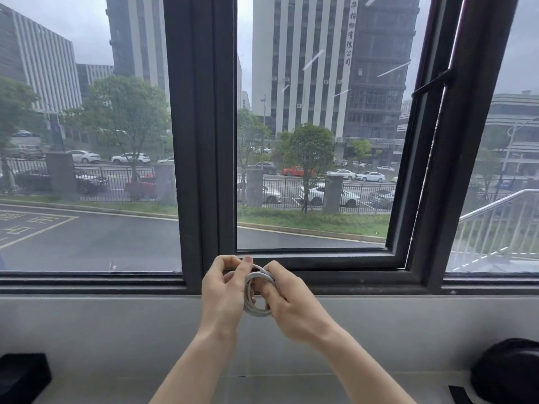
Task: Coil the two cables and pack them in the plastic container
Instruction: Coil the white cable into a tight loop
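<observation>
Looking like an office or some commercial building, low floor, in a city business district. A big dark-framed window (pixel 201 141) is filling most of the view, with one sash (pixel 423 158) swinging open on the right. Outside, tall office towers (pixel 335 68) are rising over a road, parked cars (pixel 326 195) are sitting behind a metal fence (pixel 116 179), and a marked lot is showing below. A plain grey sill (pixel 116 325) is running under the glass.
</observation>
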Tool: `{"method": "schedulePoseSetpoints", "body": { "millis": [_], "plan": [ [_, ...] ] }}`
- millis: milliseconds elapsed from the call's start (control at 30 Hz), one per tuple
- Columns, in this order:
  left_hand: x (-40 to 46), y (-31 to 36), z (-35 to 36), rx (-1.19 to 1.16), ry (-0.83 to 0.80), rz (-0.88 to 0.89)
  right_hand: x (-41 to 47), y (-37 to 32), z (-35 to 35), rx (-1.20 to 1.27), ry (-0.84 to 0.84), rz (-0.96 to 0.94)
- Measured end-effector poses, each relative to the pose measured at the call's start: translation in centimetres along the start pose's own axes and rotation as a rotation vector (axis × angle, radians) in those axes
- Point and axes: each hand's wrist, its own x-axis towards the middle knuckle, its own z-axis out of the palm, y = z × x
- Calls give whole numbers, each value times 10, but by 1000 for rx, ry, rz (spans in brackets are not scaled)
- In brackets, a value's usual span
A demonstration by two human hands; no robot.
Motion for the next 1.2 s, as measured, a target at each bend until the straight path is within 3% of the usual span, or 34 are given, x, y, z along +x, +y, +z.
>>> {"method": "schedulePoseSetpoints", "body": {
  "millis": [100,267,400,567,700,833,1067,1200],
  "plan": [
    [-1,-4,-3,212,-45,171,0,-4,-3,-9,-8,27],
    [-1,-7,-15,599,149,606,0,-6,-7,21,-8,79],
    [1,-4,-23,718,-84,792,3,-2,-7,52,1,91],
    [1,-4,-27,556,-296,558,5,0,-9,97,30,62],
    [3,-5,-21,463,-271,374,4,5,-8,100,25,75],
    [4,-5,-17,382,-357,181,4,13,-9,90,9,69],
    [1,-8,-13,284,-362,69,3,21,-8,184,3,93],
    [0,-12,-12,176,-336,-42,5,23,-7,92,-8,88]
  ]
}}
